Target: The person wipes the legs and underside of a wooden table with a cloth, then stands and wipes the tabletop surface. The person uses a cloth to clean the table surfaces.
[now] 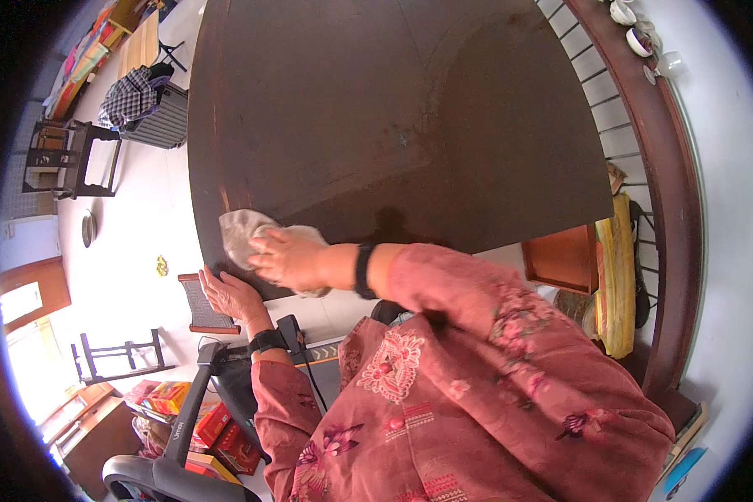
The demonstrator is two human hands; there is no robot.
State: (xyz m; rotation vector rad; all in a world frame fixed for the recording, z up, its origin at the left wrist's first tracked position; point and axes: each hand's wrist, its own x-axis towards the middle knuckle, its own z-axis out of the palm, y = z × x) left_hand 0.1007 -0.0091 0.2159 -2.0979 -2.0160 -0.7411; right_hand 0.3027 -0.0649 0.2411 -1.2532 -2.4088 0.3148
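Note:
A light beige cloth [241, 235] lies bunched on the dark brown tabletop [326, 125], close to its near left corner. My right hand [292, 260] presses down on the cloth with spread fingers, and part of the cloth shows past the wrist side. My left hand [233, 298] is held flat beside the table's near left edge, with nothing in it. Whether its fingertips touch the edge I cannot tell. Pale scuff marks run along the left side of the tabletop, and a damp-looking streak crosses its middle.
A treadmill [182, 414] with a grey handrail stands at lower left, near several red boxes [216, 423]. A small woven stool [207, 304] sits left of my left hand. A wooden drawer [561, 257] and a yellow bundle [615, 282] are at right, before a wooden ledge [671, 188] with bowls.

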